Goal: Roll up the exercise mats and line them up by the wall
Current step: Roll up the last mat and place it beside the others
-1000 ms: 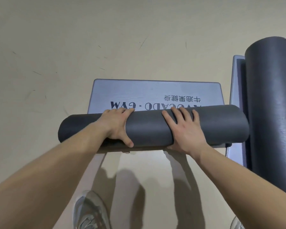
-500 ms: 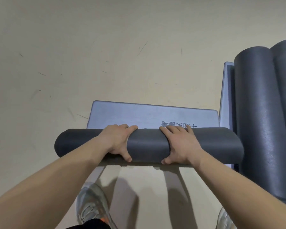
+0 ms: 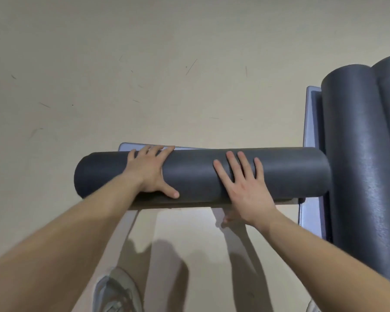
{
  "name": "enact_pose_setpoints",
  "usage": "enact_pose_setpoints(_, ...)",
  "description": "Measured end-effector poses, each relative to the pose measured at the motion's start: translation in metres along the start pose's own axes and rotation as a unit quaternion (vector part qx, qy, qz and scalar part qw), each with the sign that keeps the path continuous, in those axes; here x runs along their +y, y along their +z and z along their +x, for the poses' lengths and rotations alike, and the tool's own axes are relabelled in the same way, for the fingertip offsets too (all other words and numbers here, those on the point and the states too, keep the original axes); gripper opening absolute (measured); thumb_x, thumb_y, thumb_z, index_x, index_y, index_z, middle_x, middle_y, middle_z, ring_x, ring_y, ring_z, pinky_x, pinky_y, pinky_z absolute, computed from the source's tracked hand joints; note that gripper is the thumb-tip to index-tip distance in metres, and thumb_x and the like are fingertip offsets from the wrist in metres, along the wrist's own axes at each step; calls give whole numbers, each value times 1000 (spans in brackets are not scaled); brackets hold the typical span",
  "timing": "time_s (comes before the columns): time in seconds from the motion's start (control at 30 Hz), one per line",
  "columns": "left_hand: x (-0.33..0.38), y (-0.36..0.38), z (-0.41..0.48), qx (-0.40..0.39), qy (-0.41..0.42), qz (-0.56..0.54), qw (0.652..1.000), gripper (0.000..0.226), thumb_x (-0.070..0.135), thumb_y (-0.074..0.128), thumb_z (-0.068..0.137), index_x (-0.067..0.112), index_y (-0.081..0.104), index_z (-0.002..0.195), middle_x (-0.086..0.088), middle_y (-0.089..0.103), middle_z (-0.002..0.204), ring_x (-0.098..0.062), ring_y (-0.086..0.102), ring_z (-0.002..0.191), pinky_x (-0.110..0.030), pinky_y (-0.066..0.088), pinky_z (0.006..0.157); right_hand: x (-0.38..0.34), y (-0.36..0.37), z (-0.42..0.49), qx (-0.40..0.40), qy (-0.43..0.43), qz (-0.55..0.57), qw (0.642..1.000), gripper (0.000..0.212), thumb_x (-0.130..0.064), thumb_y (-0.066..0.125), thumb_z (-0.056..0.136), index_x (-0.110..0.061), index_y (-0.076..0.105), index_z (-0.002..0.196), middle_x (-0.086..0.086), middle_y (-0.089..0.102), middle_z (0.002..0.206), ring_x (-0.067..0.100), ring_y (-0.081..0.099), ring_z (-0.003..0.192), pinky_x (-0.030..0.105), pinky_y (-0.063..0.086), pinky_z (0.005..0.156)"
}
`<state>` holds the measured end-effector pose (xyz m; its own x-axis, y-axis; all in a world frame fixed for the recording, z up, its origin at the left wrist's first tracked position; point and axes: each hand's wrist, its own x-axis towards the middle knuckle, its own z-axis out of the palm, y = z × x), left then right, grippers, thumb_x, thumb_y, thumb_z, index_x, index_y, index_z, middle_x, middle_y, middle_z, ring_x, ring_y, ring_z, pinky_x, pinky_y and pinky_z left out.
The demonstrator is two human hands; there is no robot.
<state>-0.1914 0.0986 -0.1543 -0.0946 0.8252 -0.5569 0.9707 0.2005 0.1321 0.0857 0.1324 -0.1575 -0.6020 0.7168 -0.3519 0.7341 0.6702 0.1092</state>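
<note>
The floor [image 3: 167, 64] is pale beige and marked with short dark scuffs. No wall can be told apart from it in this view.

The mat [image 3: 196, 176] lies crosswise on the floor in front of the person, almost fully rolled. Only a narrow light-grey strip [image 3: 124, 147] shows flat at its far side.

**Hands.** The left hand [image 3: 148, 172] lies flat over the top of the roll with its fingers straight and its thumb down the near side. The right hand [image 3: 243, 185] also presses flat, with its fingers spread. Neither hand grips.

**Handling.** The mat appears to be thick, soft foam with a matt, non-slip skin. It is probably light, but springy enough to unwind when released.
- Keep both palms apart on the roll for even pressure.
- To carry it, clasp the roll around its middle with the loose edge trapped underneath.

**Count.**
- Rolls: three. One is under the hands. Two finished rolls [image 3: 356, 165] lie side by side, touching, at the right.
- Flat sheet [image 3: 311, 131]: one, under the finished rolls. Whether it is a separate mat cannot be told.
- Hands: two.
- Shoes [image 3: 115, 293]: two, one of them cut off by the frame edge.
</note>
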Motion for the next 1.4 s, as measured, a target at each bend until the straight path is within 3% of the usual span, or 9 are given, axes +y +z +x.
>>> enact_pose_setpoints(0.17, -7, -30, 36, -68, 6, -29, 997, 125, 90, 75, 47, 40, 31, 153, 9, 54, 139, -25, 55, 125, -43, 42, 91, 23, 19, 41, 100, -21, 8, 995, 128, -51, 88, 64, -27, 6, 160, 18, 25, 163, 41, 21, 151, 62, 17, 119)
enact_pose_setpoints(0.33, 6, -3, 24, -55, -57, -101, 992, 127, 101, 60, 37, 37, 37, 145, 8, 60, 127, -25, 61, 113, -44, 50, 96, 61, 5, 71, 74, -100, -30, 992, 123, -40, 86, 68, -34, 4, 159, 13, 22, 165, 37, 18, 152, 60, 15, 122)
enact_pose_setpoints(0.5, 43, 12, 0, -15, -103, -97, 990, 123, 102, 58, 40, 29, 42, 137, 4, 61, 116, -26, 62, 104, -41, 52, 86, 35, 10, 44, 63, 48, 0, 997, 116, -11, 70, 88, -38, -19, 158, 15, -12, 169, 45, -9, 155, 68, 16, 119)
enact_pose_setpoints(0.6, 74, 17, -18, -26, -127, -92, 987, 125, 103, 56, 40, 24, 44, 136, 2, 64, 120, -26, 63, 108, -38, 50, 84, 14, 20, 6, 69, 152, 92, 982, 103, -11, 64, 91, -34, -8, 161, 23, 0, 167, 49, 15, 151, 62, 36, 111)
enact_pose_setpoints(0.73, 134, 35, -36, -43, -167, -197, 965, 120, 104, 54, 45, 18, 52, 129, 2, 65, 113, -25, 65, 106, -35, 48, 77, 3, 32, -39, 24, 291, 436, 851, 73, -24, 42, 102, -34, 3, 163, 15, 58, 132, 35, 61, 100, 44, 51, 87)
enact_pose_setpoints(0.8, 162, 48, -42, -74, -176, -298, 935, 120, 105, 52, 45, 16, 59, 126, 2, 68, 115, -25, 66, 100, -35, 53, 82, 9, 31, -47, -3, 311, 557, 770, 69, -37, 40, 104, -37, 6, 164, 7, 63, 132, 30, 60, 108, 41, 47, 98)
enact_pose_setpoints(0.9, 185, 71, -62, -97, -193, -439, 872, 108, 102, 55, 45, 22, 68, 117, 4, 73, 96, -21, 72, 79, -39, 62, 79, 30, 26, -45, -13, 263, 618, 741, 85, -70, 59, 87, -42, 23, 158, -10, 62, 134, 19, 63, 117, 41, 47, 106)
enact_pose_setpoints(1.2, 139, 108, -70, -66, -214, -581, 782, 77, 79, 46, 87, 4, 61, 81, -6, 73, 68, -29, 66, 52, -37, 45, 58, -13, -22, 65, -141, 16, 405, 903, 115, -77, 83, 54, -50, 29, 152, -10, 58, 140, 21, 58, 124, 45, 47, 105)
enact_pose_setpoints(1.4, 112, 83, -67, 65, -256, -362, 894, 73, 83, 43, 84, 17, 69, 70, -2, 72, 73, -28, 70, 76, -37, 54, 73, -39, -15, 40, 29, 57, 233, 970, 73, -77, 41, 91, -38, 36, 153, -3, 44, 156, 27, 39, 142, 56, 20, 120)
